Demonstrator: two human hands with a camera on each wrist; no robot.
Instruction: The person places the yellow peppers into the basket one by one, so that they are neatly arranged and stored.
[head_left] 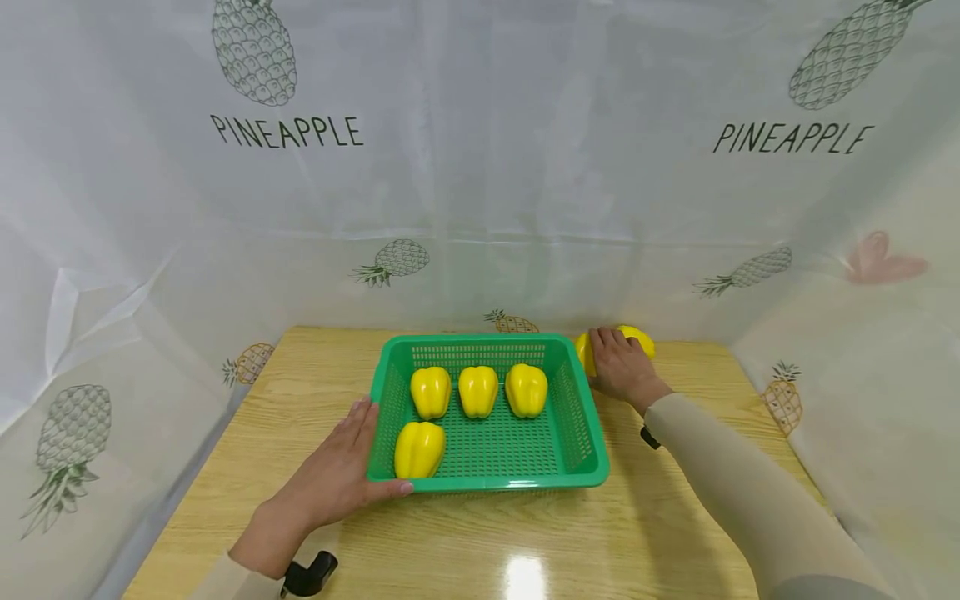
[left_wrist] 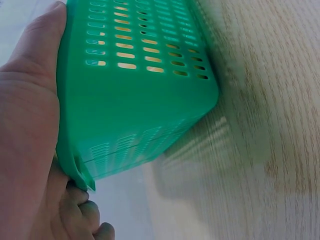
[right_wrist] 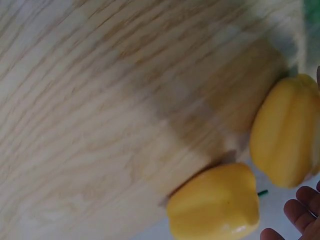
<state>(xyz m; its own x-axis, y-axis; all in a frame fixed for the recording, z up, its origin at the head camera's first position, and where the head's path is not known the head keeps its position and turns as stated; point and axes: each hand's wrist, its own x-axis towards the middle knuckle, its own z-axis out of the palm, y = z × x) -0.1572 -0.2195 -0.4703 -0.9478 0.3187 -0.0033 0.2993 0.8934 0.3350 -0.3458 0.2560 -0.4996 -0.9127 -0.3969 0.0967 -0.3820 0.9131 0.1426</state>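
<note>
A green basket (head_left: 487, 482) holds several yellow bell peppers (head_left: 477, 391), three in a back row and one at front left. My left hand (head_left: 337, 467) touches its front left corner, thumb on the front rim and extended fingers along the left side; the left wrist view shows the palm (left_wrist: 25, 140) against the green wall (left_wrist: 110, 95). Just outside the back right corner, my right hand (head_left: 621, 367) grips a yellow pepper (head_left: 583, 354), partly hidden by the fingers. Another yellow pepper (head_left: 640, 340) lies beyond that hand. Both peppers, the held one (right_wrist: 282, 132) and the other (right_wrist: 215, 202), show in the right wrist view.
The wooden table (head_left: 450, 542) extends around the basket. White sheeting (head_left: 480, 183) with pineapple prints hangs behind the table and along both sides. Black bands sit at both wrists, the left one (head_left: 309, 575) near the table's front.
</note>
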